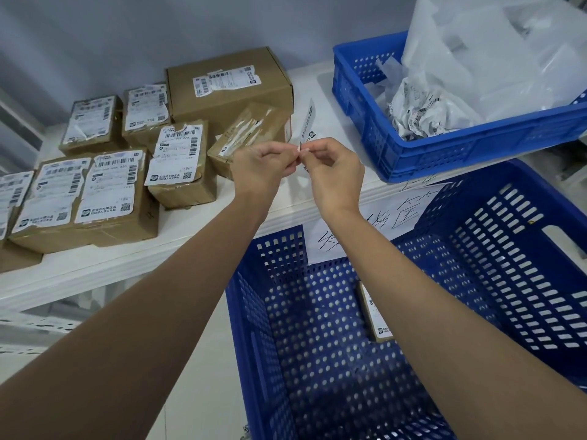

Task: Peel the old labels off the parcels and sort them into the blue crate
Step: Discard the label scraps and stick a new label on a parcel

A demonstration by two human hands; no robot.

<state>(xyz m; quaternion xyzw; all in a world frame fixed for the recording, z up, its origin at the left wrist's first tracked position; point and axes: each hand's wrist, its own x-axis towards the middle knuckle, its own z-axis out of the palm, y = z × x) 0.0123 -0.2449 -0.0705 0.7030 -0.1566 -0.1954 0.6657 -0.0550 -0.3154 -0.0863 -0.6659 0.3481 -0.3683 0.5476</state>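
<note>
Pinching a peeled label strip [307, 122], both hands [297, 168] hover above the shelf [95, 268]; boxes [104, 192] left, blue crate [476, 281] below.

plain grey-blue wall [95, 36] behind, white shelf [104, 265] running along it, perforated white rail [38, 325] underneath, soft even light, maybe a window frame [16, 128] far left

Both hands [298, 161] pinch a peeled label [308, 122] above the shelf [190, 236].
</note>
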